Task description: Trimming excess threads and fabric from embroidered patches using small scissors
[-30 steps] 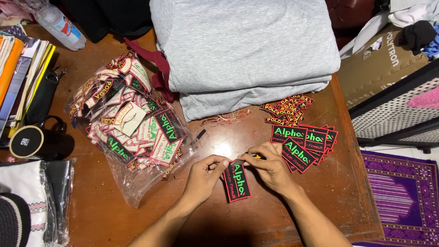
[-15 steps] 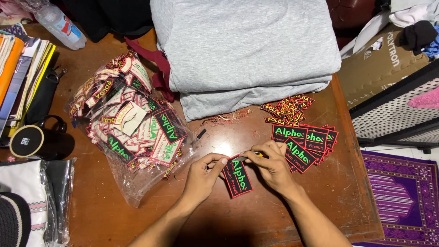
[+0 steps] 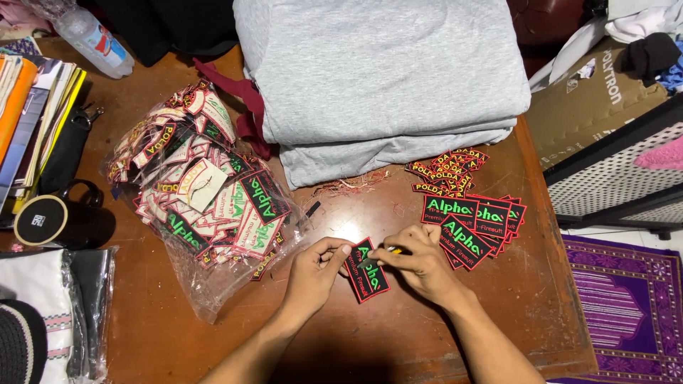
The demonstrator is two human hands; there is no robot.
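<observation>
Taking the held patch as the landmark and working from the left: well to its left a black mug (image 3: 44, 220) stands by stacked books, and nearer, up and to the left, lies a clear plastic bag (image 3: 206, 206) stuffed with embroidered patches. The left hand (image 3: 313, 274) pinches the black patch with green lettering and red border (image 3: 366, 271) at its left edge, thumb and fingers closed on it. Compared with a second ago, the patch has swung slightly clockwise and sits a little lower between the hands. The right hand (image 3: 420, 264) grips a small yellow-handled tool (image 3: 388, 251), fingers together, its tip at the patch's upper edge; the edge work appears to be ongoing. Just right lies a stack of finished patches (image 3: 473, 227); above, folded grey fabric (image 3: 384, 78).
</observation>
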